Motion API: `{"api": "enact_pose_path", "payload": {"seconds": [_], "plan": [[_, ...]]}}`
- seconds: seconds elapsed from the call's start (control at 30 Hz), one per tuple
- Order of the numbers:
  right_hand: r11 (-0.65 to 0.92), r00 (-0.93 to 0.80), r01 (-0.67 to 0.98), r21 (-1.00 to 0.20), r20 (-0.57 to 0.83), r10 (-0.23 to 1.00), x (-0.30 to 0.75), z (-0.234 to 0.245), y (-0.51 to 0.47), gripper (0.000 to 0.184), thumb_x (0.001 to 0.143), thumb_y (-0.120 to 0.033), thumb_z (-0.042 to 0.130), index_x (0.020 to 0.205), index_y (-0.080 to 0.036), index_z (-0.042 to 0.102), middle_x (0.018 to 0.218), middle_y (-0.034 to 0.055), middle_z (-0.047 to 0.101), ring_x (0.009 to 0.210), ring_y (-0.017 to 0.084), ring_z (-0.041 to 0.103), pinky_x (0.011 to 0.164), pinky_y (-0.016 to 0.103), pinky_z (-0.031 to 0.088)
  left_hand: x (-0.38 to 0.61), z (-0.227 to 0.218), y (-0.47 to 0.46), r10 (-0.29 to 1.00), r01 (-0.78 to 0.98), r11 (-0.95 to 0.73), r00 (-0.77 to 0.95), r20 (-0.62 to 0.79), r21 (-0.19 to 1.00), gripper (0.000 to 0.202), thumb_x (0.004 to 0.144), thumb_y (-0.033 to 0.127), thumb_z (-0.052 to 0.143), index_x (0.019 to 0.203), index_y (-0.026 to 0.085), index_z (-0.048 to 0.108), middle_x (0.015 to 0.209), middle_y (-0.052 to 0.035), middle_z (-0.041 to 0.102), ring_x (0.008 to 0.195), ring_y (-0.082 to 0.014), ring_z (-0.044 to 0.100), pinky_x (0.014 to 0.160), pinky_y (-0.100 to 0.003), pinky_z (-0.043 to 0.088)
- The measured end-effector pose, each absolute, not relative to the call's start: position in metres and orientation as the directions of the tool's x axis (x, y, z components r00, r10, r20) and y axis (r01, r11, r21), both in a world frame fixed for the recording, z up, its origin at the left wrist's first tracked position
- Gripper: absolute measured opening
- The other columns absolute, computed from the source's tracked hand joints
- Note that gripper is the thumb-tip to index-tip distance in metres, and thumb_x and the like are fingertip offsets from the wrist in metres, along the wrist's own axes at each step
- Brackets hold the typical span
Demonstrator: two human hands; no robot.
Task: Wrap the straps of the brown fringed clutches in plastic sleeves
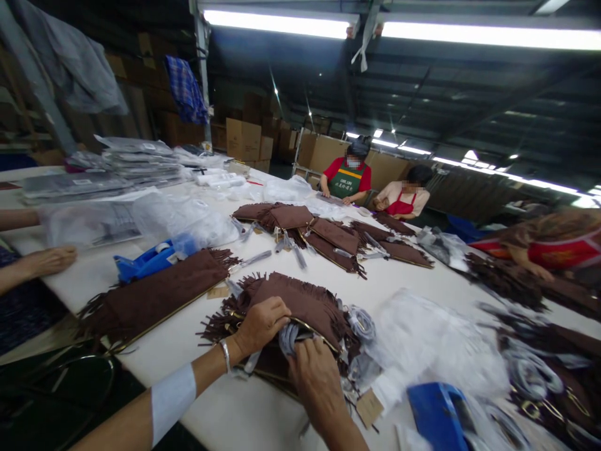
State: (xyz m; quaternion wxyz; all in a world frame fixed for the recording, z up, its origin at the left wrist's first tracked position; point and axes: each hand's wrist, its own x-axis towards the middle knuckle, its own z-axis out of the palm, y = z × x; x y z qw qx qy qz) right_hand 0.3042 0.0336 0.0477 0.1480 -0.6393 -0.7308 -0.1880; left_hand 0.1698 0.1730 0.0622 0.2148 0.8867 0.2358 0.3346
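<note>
A brown fringed bag [300, 304] lies on the white table [197, 338] right in front of me. My left hand [260, 326] grips its near edge, fingers curled over the brown fabric and the gold rim. Just to the right, my right hand [317, 379] pinches a grey wrapped strap [287, 338] that comes out of the bag. A paper tag [369, 408] lies beside my right wrist. More grey wrapped strap [361, 322] is bunched at the bag's right side.
Another fringed bag [150, 297] lies to the left, with a blue tape dispenser [141, 263] behind it. Further bags [328, 235] cover the table's middle. Clear plastic [422, 341] and a blue object [436, 416] sit right. Two people work at the far end; another person's hand [47, 260] rests left.
</note>
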Motion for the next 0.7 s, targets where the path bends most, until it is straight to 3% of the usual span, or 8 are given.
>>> {"api": "enact_pose_path", "payload": {"seconds": [0.2, 0.3, 0.43, 0.5, 0.6, 0.7], "plan": [[-0.12, 0.102, 0.993, 0.004, 0.502, 0.859, 0.298, 0.03, 0.077, 0.018, 0.087, -0.004, 0.046, 0.081, -0.018, 0.056, 0.073, 0.0074, 0.057, 0.07, 0.023, 0.054, 0.065, 0.035, 0.038, 0.178, 0.067, 0.163, 0.443, 0.253, -0.879, 0.746, 0.498, 0.403, 0.022, 0.096, 0.023, 0.042, 0.094, 0.018, 0.063, 0.091, -0.0067, 0.061, 0.092, -0.0195, 0.057, 0.085, -0.032, 0.048], [-0.117, 0.136, 0.991, -0.069, 0.487, 0.863, 0.299, 0.012, 0.082, 0.022, 0.087, -0.002, 0.044, 0.078, -0.018, 0.056, 0.071, 0.006, 0.058, 0.067, 0.021, 0.055, 0.065, 0.033, 0.04, 0.176, 0.068, 0.162, 0.45, 0.274, -0.874, 0.767, 0.458, 0.4, 0.019, 0.095, 0.023, 0.044, 0.096, 0.018, 0.062, 0.094, -0.0067, 0.061, 0.096, -0.02, 0.057, 0.088, -0.034, 0.048], [0.011, 0.038, 0.996, -0.093, 0.516, 0.856, 0.311, 0.004, 0.064, 0.025, 0.091, -0.007, 0.041, 0.11, -0.018, 0.054, 0.103, 0.0103, 0.061, 0.094, 0.023, 0.056, 0.083, 0.036, 0.043, 0.144, 0.068, 0.161, 0.535, 0.354, -0.83, 0.724, 0.435, 0.432, 0.028, 0.093, 0.028, 0.051, 0.12, 0.021, 0.053, 0.119, -0.009, 0.057, 0.113, -0.0228, 0.051, 0.1, -0.04, 0.043], [-0.03, 0.06, 0.997, -0.065, 0.524, 0.849, 0.318, 0.007, 0.057, 0.027, 0.09, -0.007, 0.041, 0.112, -0.017, 0.054, 0.107, 0.0126, 0.06, 0.099, 0.026, 0.055, 0.086, 0.039, 0.041, 0.121, 0.063, 0.157, 0.595, 0.433, -0.798, 0.681, 0.427, 0.42, 0.042, 0.09, 0.029, 0.055, 0.13, 0.022, 0.046, 0.13, -0.0105, 0.051, 0.122, -0.0255, 0.045, 0.107, -0.044, 0.037], [-0.129, 0.119, 0.992, -0.013, 0.483, 0.868, 0.321, 0.012, 0.061, 0.021, 0.089, -0.009, 0.047, 0.104, -0.016, 0.059, 0.099, 0.0133, 0.062, 0.092, 0.028, 0.057, 0.082, 0.04, 0.041, 0.095, 0.049, 0.15, 0.652, 0.518, -0.755, 0.655, 0.381, 0.401, 0.049, 0.085, 0.023, 0.058, 0.133, 0.022, 0.044, 0.137, -0.0105, 0.046, 0.128, -0.0277, 0.041, 0.11, -0.048, 0.033], [-0.205, 0.209, 0.977, -0.052, 0.403, 0.891, 0.312, 0.009, 0.078, 0.015, 0.085, -0.008, 0.05, 0.089, -0.015, 0.063, 0.077, 0.0105, 0.065, 0.072, 0.024, 0.06, 0.068, 0.035, 0.041, 0.086, 0.033, 0.149, 0.657, 0.527, -0.75, 0.662, 0.359, 0.4, 0.04, 0.088, 0.014, 0.048, 0.127, 0.023, 0.05, 0.129, -0.0089, 0.052, 0.122, -0.0247, 0.047, 0.105, -0.044, 0.04]]}}
